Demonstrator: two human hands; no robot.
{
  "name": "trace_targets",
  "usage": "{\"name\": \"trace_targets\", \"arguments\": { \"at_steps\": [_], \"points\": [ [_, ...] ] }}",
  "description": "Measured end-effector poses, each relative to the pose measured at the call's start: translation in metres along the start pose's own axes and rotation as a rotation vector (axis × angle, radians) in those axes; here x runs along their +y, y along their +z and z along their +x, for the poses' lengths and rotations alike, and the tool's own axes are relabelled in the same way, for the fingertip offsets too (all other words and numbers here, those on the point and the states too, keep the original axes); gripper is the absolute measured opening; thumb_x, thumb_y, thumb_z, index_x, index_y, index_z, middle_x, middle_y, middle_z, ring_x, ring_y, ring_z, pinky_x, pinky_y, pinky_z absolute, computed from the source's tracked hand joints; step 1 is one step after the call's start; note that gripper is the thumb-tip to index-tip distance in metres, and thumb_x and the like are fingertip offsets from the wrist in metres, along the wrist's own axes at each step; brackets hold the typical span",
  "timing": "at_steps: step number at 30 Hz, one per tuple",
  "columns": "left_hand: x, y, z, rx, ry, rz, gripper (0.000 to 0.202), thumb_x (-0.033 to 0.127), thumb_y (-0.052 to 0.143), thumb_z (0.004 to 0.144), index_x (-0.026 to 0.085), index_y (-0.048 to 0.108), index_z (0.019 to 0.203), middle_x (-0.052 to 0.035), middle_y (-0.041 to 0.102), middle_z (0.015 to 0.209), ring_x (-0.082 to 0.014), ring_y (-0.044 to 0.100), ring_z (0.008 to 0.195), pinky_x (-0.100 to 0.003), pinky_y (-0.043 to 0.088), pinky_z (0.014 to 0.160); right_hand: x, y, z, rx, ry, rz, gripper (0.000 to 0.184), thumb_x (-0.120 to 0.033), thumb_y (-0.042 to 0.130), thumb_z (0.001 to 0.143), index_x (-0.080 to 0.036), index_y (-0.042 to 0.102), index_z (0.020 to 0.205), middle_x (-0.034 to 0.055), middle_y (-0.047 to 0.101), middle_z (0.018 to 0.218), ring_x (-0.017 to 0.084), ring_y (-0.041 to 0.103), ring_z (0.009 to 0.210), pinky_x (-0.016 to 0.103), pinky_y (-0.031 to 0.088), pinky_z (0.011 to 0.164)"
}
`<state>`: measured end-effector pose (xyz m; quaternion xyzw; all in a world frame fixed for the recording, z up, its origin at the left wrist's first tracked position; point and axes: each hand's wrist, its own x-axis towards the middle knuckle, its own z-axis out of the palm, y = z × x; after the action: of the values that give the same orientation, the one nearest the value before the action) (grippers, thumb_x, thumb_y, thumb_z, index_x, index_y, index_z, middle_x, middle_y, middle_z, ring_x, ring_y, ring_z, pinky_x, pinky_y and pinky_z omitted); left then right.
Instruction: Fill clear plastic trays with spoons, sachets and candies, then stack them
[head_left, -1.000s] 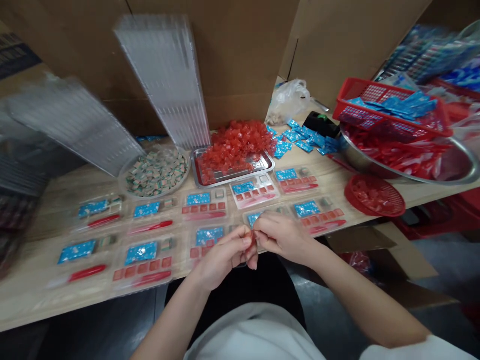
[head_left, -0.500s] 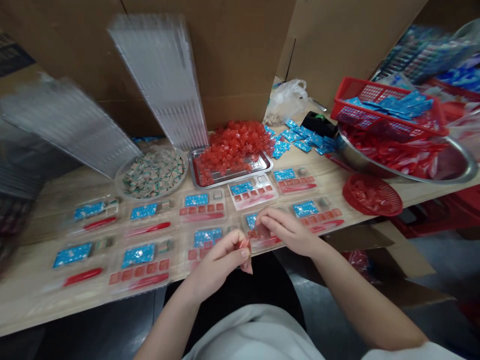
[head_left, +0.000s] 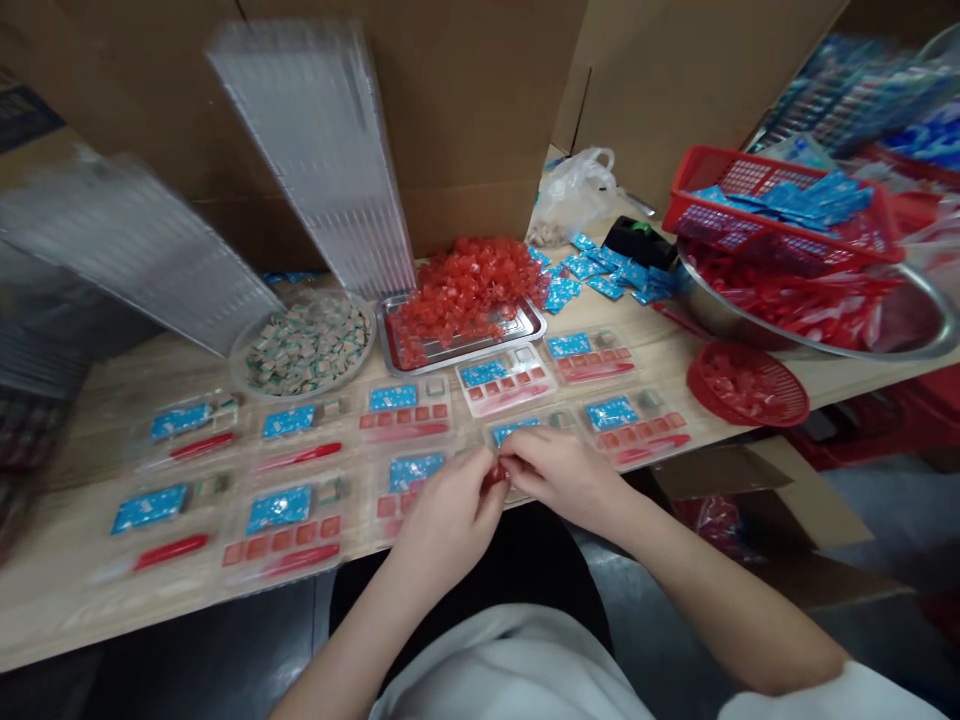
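Note:
My left hand (head_left: 459, 500) is closed around small red translucent plastic pieces (head_left: 498, 474), mostly hidden by the fingers. Fingertips of my right hand (head_left: 561, 468) meet it there, pinched on the same pieces. Both hands are over the table's front edge, above a clear blister tray with a blue packet (head_left: 514, 430). To the left is another tray with a blue packet (head_left: 414, 471) and red squares, partly behind my left wrist. On the right lies a filled tray (head_left: 628, 424) with a blue packet, a row of red squares and a red stick-like piece.
A metal tray (head_left: 537, 330) bears heaped red pieces (head_left: 480, 285). Beside it stands a round bowl of small tan-and-green blocks (head_left: 307, 345). Tall stacks of clear trays (head_left: 322, 150) lean behind. Right: a red round basket (head_left: 795, 402), metal basin (head_left: 926, 335) and red rectangular basket (head_left: 690, 205).
My right hand has moved left and down from the tray to meet my left hand. Its fingers now pinch at the red pieces. My left hand has turned slightly, hiding more of them.

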<state>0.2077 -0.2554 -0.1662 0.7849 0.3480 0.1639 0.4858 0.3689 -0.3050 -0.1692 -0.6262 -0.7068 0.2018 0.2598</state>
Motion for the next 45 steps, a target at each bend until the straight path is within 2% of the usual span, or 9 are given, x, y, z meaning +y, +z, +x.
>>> {"name": "trace_targets", "arguments": {
  "at_steps": [8,15,19,24,29,37,40,42,45],
  "points": [
    [-0.002,0.006,-0.005,-0.091,-0.087,-0.481,0.014,0.03,0.051,0.086,0.02,0.05,0.077,0.0013,0.052,0.073,-0.0131,0.048,0.07,-0.024,0.035,0.066,0.038,-0.001,-0.011,0.281,0.302,-0.056,0.009,-0.019,0.05,0.08,-0.02,0.056,0.074,0.0005,0.06,0.068,0.014,0.054,0.061,0.025,0.039,0.059],
    [-0.011,0.009,-0.008,-0.1,-0.213,-1.082,0.012,0.031,0.057,0.085,0.02,0.054,0.085,-0.0023,0.061,0.087,-0.0144,0.058,0.085,-0.03,0.045,0.081,0.116,-0.106,-0.053,0.654,0.798,-0.655,0.027,-0.028,0.041,0.089,-0.011,0.062,0.089,0.0176,0.064,0.082,0.022,0.056,0.074,0.033,0.03,0.062],
    [-0.01,0.014,-0.004,-0.098,-0.229,-1.185,0.016,0.034,0.055,0.086,0.018,0.058,0.085,-0.0047,0.062,0.094,-0.0148,0.058,0.087,-0.03,0.045,0.082,0.158,-0.147,-0.075,0.425,1.139,-0.865,0.045,-0.036,0.037,0.092,-0.003,0.067,0.097,0.0273,0.063,0.09,0.026,0.057,0.081,0.037,0.025,0.06],
    [-0.012,0.017,0.002,0.129,-0.336,-1.126,0.02,0.034,0.071,0.073,0.016,0.064,0.077,0.0005,0.061,0.076,-0.0069,0.053,0.069,-0.018,0.042,0.067,0.181,-0.152,-0.089,0.187,1.037,-0.89,0.039,-0.035,0.053,0.085,-0.008,0.064,0.111,0.0255,0.064,0.099,0.026,0.057,0.087,0.035,0.028,0.062],
    [-0.011,0.015,0.001,0.205,-0.451,-1.219,0.023,0.033,0.077,0.066,0.016,0.062,0.072,0.0023,0.06,0.07,-0.0051,0.053,0.06,-0.016,0.042,0.058,0.184,-0.147,-0.081,0.169,1.206,-0.885,0.041,-0.033,0.044,0.089,-0.002,0.07,0.099,0.0275,0.065,0.092,0.028,0.058,0.085,0.036,0.029,0.061],
    [-0.019,0.005,-0.012,0.149,-0.577,-1.651,0.014,0.025,0.07,0.075,0.018,0.063,0.084,0.0016,0.062,0.079,-0.0036,0.052,0.06,-0.014,0.044,0.057,0.195,-0.149,-0.086,0.292,1.109,-0.817,0.037,-0.018,0.057,0.079,-0.007,0.064,0.114,0.0294,0.062,0.104,0.03,0.057,0.088,0.04,0.032,0.06],
    [-0.024,0.006,-0.019,0.125,-0.544,-1.609,0.013,0.028,0.067,0.078,0.018,0.063,0.086,0.0014,0.062,0.081,-0.0037,0.053,0.063,-0.015,0.044,0.06,0.143,-0.121,-0.07,0.44,0.752,-0.691,0.034,-0.013,0.055,0.077,-0.011,0.066,0.109,0.0229,0.065,0.103,0.027,0.058,0.092,0.039,0.04,0.07],
    [-0.026,0.008,-0.024,0.178,-0.479,-1.414,0.014,0.03,0.066,0.078,0.017,0.063,0.083,0.0009,0.061,0.079,-0.005,0.053,0.065,-0.016,0.043,0.063,0.09,-0.085,-0.049,0.49,0.452,-0.301,0.021,-0.022,0.056,0.081,-0.021,0.067,0.099,0.013,0.068,0.095,0.023,0.061,0.086,0.036,0.045,0.073],
    [-0.027,0.008,-0.035,0.238,-0.395,-1.101,0.019,0.034,0.064,0.079,0.015,0.063,0.078,0.0005,0.06,0.071,-0.0076,0.052,0.065,-0.019,0.041,0.063,0.013,-0.02,-0.015,0.075,-0.024,0.122,0.017,-0.027,0.055,0.084,-0.027,0.066,0.097,0.0054,0.068,0.095,0.02,0.062,0.088,0.034,0.049,0.076]
  ]
}}
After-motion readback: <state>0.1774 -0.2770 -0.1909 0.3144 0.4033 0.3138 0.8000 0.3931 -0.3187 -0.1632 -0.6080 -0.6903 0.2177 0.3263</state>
